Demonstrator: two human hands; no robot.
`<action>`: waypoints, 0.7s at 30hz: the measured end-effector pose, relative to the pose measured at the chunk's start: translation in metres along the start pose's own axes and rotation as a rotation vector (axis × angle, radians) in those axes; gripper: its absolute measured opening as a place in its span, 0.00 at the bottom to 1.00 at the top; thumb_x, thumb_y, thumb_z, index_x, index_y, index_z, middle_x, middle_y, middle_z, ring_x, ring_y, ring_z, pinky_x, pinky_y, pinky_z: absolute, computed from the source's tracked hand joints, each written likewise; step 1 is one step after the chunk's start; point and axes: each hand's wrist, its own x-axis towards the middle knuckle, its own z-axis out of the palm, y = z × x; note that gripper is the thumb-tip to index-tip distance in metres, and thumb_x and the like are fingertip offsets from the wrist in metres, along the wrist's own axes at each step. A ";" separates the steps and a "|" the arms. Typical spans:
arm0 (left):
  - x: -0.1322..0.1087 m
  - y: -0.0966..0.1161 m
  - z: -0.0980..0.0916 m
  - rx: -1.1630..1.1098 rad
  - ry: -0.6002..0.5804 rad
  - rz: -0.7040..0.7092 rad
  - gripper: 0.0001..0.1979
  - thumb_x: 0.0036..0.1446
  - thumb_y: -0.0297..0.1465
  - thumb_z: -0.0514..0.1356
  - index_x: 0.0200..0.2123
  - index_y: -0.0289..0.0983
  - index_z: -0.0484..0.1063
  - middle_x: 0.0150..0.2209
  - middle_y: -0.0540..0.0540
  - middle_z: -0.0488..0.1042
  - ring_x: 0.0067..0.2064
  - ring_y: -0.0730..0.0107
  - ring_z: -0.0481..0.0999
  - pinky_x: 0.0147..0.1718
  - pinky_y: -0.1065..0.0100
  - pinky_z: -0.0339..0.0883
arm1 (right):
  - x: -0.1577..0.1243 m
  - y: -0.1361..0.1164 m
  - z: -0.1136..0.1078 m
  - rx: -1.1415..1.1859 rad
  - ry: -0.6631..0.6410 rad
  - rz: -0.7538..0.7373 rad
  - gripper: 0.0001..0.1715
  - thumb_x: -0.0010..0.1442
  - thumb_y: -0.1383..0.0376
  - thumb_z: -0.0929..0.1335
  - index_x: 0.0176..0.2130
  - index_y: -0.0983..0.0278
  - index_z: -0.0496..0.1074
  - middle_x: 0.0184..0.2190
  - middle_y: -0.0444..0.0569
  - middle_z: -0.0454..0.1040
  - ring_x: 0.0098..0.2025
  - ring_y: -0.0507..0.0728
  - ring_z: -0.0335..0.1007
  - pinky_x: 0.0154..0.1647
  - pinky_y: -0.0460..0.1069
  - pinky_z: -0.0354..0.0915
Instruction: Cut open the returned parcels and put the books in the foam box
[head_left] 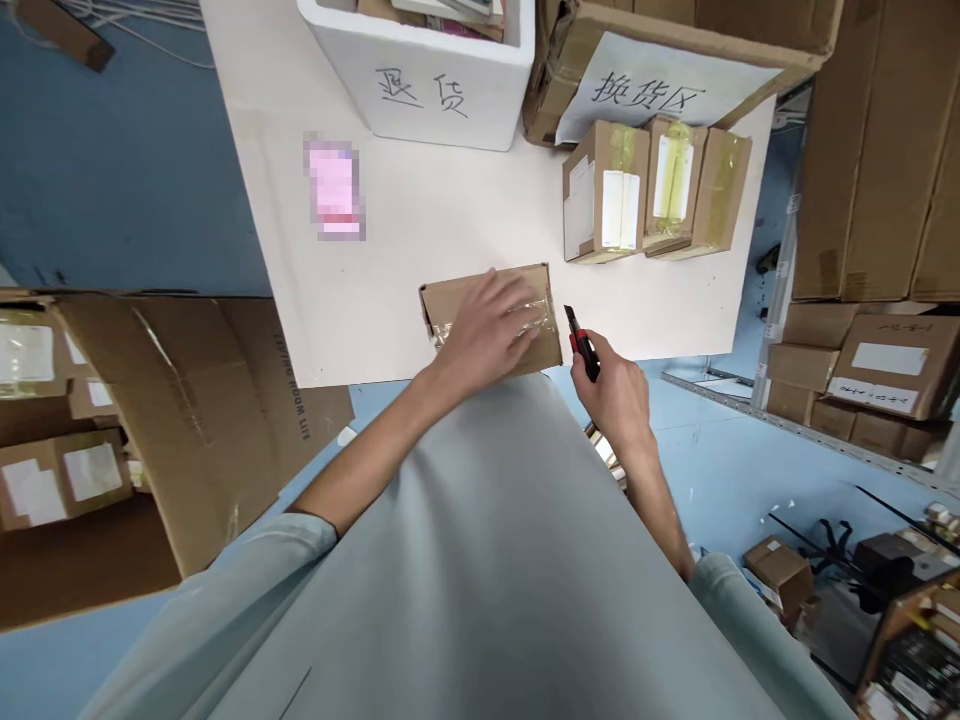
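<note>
A small brown cardboard box (450,300) with clear tape across it lies at the front edge of the white table. My left hand (491,325) rests on its top, palm down, fingers spread. Just right of the box, my right hand (615,385) is closed around a red and black utility knife (581,342). The knife's dark blade points up and left, apart from the cardboard. My left palm hides part of the box and its tape.
On the white table (405,220) stand a white foam box (450,95), a large carton (660,90) and three taped boxes (622,190) at the right. A blurred pink item (334,188) lies left. An open carton (202,420) stands at the lower left.
</note>
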 end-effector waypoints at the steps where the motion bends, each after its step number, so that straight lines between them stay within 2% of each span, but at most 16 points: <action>1: 0.004 0.001 0.012 -0.006 -0.014 0.027 0.15 0.76 0.34 0.59 0.59 0.46 0.82 0.65 0.42 0.79 0.77 0.44 0.67 0.81 0.29 0.49 | 0.001 0.000 -0.002 -0.008 -0.015 -0.008 0.27 0.79 0.59 0.61 0.70 0.57 0.73 0.45 0.52 0.88 0.44 0.65 0.83 0.41 0.51 0.65; 3: 0.008 -0.003 0.030 -0.019 -0.011 0.048 0.16 0.77 0.34 0.56 0.58 0.45 0.82 0.64 0.41 0.80 0.77 0.45 0.67 0.81 0.27 0.48 | 0.003 -0.002 -0.006 -0.032 -0.048 -0.025 0.27 0.80 0.59 0.61 0.71 0.56 0.72 0.47 0.52 0.88 0.45 0.65 0.83 0.42 0.50 0.64; 6: 0.008 -0.014 0.040 -0.050 0.005 0.052 0.16 0.79 0.36 0.55 0.58 0.46 0.81 0.65 0.41 0.80 0.79 0.47 0.65 0.81 0.27 0.48 | 0.008 -0.010 -0.009 -0.082 -0.089 -0.041 0.30 0.81 0.59 0.60 0.75 0.56 0.69 0.51 0.55 0.87 0.48 0.65 0.83 0.44 0.50 0.65; 9: 0.003 -0.021 0.039 -0.074 0.003 0.055 0.15 0.79 0.39 0.55 0.57 0.46 0.81 0.67 0.42 0.79 0.80 0.48 0.63 0.81 0.27 0.46 | 0.013 -0.019 -0.010 -0.123 -0.110 -0.040 0.31 0.81 0.59 0.60 0.77 0.57 0.67 0.53 0.57 0.87 0.50 0.66 0.83 0.48 0.52 0.67; 15: 0.000 -0.022 0.037 -0.126 -0.007 0.089 0.16 0.79 0.43 0.57 0.59 0.46 0.81 0.69 0.40 0.77 0.81 0.45 0.62 0.81 0.26 0.44 | 0.014 -0.043 -0.009 -0.216 -0.134 0.022 0.31 0.83 0.61 0.59 0.79 0.60 0.63 0.52 0.59 0.86 0.51 0.67 0.83 0.52 0.54 0.70; 21: -0.001 -0.023 0.040 -0.163 0.023 0.094 0.17 0.82 0.40 0.54 0.61 0.46 0.80 0.71 0.41 0.76 0.81 0.46 0.62 0.82 0.30 0.43 | 0.017 -0.072 0.003 -0.301 -0.107 0.135 0.29 0.84 0.62 0.55 0.76 0.64 0.64 0.54 0.65 0.83 0.53 0.67 0.84 0.54 0.55 0.72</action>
